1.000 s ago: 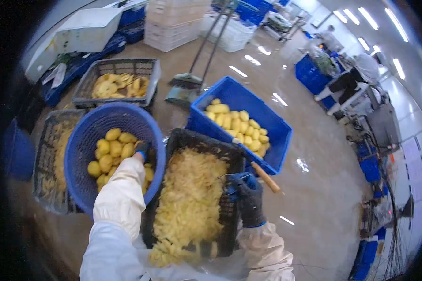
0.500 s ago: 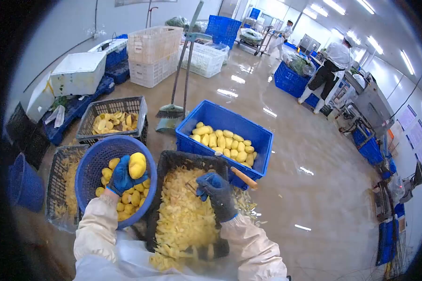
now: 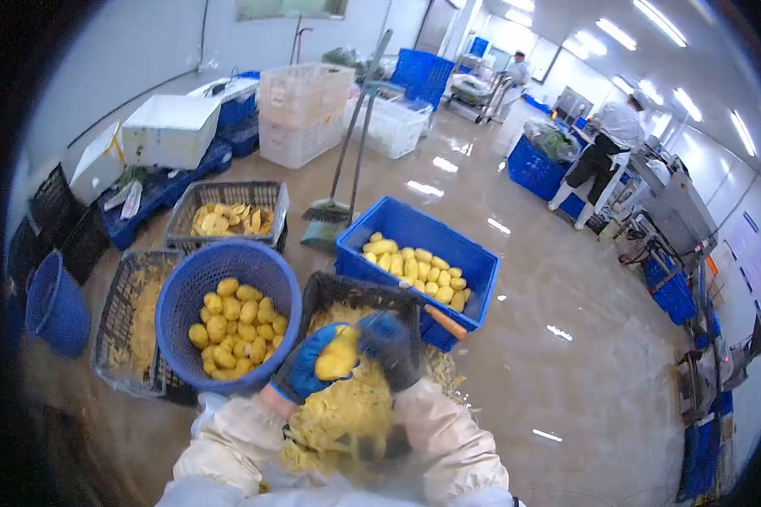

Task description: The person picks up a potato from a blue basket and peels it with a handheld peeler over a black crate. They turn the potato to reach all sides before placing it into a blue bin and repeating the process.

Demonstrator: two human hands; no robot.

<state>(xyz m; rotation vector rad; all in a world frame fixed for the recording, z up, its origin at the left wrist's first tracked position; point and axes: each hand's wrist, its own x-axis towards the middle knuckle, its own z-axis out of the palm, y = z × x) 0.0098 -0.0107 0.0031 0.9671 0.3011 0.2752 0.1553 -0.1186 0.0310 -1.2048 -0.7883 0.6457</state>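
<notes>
My left hand (image 3: 304, 367), in a blue glove, is closed around a yellow potato (image 3: 336, 359). My right hand (image 3: 389, 345), in a dark blue glove, is beside the potato and blurred by motion. Its fingers are curled around a small peeler, which shows faintly in the earlier view and is smeared or hidden now. Both hands are above a black crate (image 3: 334, 291) heaped with pale peelings (image 3: 342, 422). To the left, a round blue basket (image 3: 177, 287) holds several potatoes (image 3: 235, 325).
A blue crate of potatoes (image 3: 486, 279) stands ahead, with a wooden-handled tool (image 3: 444, 322) at its near corner. Black crates (image 3: 220, 190) with scraps stand left. A broom (image 3: 328, 209) and dustpan stand upright behind. Two people (image 3: 621, 127) are farther off on the wet floor.
My left hand has moved right with a potato, from over the round basket to above the peelings. My right hand has come up against that potato. The view has shifted slightly.
</notes>
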